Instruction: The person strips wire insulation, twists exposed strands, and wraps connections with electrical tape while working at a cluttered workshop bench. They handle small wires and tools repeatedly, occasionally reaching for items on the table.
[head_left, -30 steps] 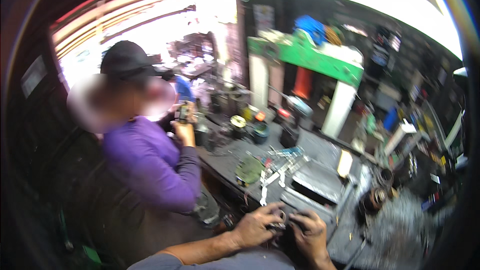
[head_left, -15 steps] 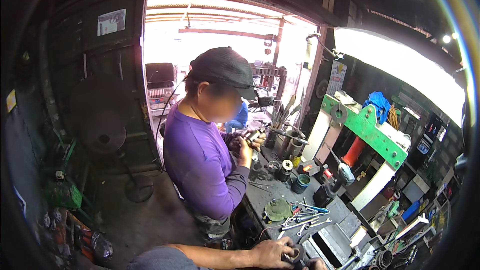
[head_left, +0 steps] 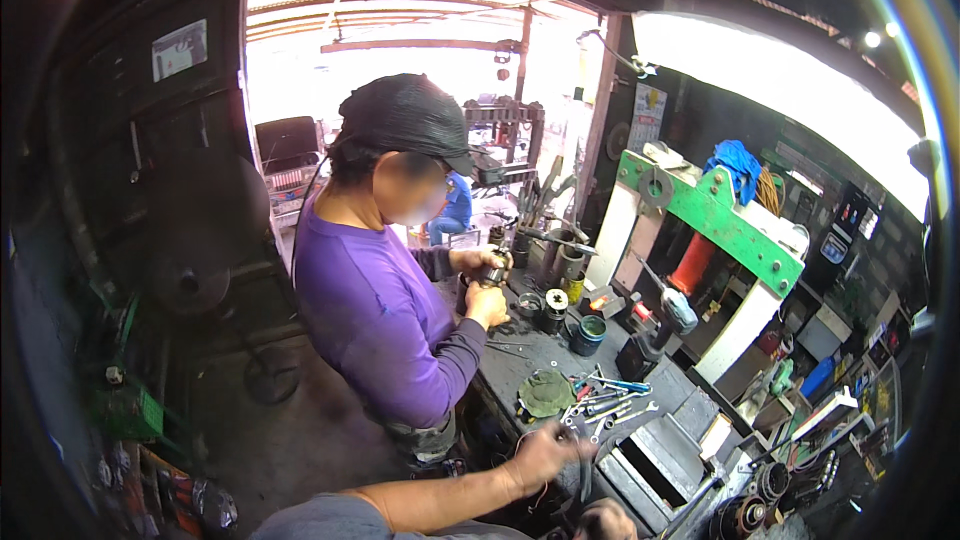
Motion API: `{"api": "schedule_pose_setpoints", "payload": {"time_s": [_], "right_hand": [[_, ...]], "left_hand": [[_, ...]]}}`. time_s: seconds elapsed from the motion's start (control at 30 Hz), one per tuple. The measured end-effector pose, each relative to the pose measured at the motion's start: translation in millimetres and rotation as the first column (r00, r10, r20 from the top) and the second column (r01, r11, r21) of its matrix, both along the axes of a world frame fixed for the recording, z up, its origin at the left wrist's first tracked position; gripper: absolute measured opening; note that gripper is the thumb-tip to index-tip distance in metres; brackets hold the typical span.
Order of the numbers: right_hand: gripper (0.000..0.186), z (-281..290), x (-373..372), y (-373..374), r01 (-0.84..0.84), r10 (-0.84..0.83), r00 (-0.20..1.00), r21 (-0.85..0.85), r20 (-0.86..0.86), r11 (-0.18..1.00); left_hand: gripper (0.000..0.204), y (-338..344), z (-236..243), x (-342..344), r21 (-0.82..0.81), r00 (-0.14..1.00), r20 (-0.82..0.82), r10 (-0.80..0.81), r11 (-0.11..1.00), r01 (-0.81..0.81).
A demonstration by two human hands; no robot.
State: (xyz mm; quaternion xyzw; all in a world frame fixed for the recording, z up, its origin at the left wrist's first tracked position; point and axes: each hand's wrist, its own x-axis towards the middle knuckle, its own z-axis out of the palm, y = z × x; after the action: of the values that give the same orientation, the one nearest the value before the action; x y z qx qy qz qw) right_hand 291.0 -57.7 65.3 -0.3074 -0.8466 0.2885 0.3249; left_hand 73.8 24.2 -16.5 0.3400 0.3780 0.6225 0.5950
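Observation:
My left hand [head_left: 548, 455] reaches over the front of the workbench [head_left: 510, 365], beside several metal wrenches [head_left: 612, 410]. Motion smears its fingers, and a dark blurred shape lies at them that I cannot name. Low at the picture's edge my right hand [head_left: 606, 520] is curled, partly cut off, with something dark against it that I cannot make out. A crumpled green cloth cap [head_left: 546, 394] lies just beyond my left hand. Right of the hands sits a grey metal box-like piece [head_left: 665, 455] with a dark slot.
A co-worker in a purple shirt [head_left: 370, 310] stands at left, holding a cylindrical metal part [head_left: 494, 270]. On the bench are a cordless impact tool [head_left: 675, 315], a blue-rimmed can [head_left: 588, 335] and upright tubes. A green press frame [head_left: 710, 210] rises behind; a geared part [head_left: 740, 517] lies lower right.
My left hand has moved away from the dark ring-shaped part it was on, forward toward the wrenches. My right hand has shifted slightly left. The co-worker's hands have lowered, and the view has swung right.

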Motion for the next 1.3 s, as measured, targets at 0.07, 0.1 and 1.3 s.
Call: {"api": "schedule_pose_setpoints", "payload": {"time_s": [0.07, 0.1, 1.3], "right_hand": [[0.022, 1, 2, -9, -0.133, 0.138, 0.988, 0.069, -0.064, 0.989], [0.022, -1, 5, -12, -0.116, 0.12, 0.99, 0.052, -0.074, 0.992], [0.023, -56, 9, 50, -0.189, -0.394, 0.808, -0.826, -0.438, 0.531]], "left_hand": [[0.039, 18, 14, -26, -0.097, 0.964, 0.259, 0.059, 0.995, -0.035], [0.051, 22, 18, -36, -0.081, 0.931, 0.349, 0.107, 0.993, -0.084], [0.093, -21, 22, 18, 0.074, 0.962, -0.124, -0.245, 0.964, 0.255]]}}
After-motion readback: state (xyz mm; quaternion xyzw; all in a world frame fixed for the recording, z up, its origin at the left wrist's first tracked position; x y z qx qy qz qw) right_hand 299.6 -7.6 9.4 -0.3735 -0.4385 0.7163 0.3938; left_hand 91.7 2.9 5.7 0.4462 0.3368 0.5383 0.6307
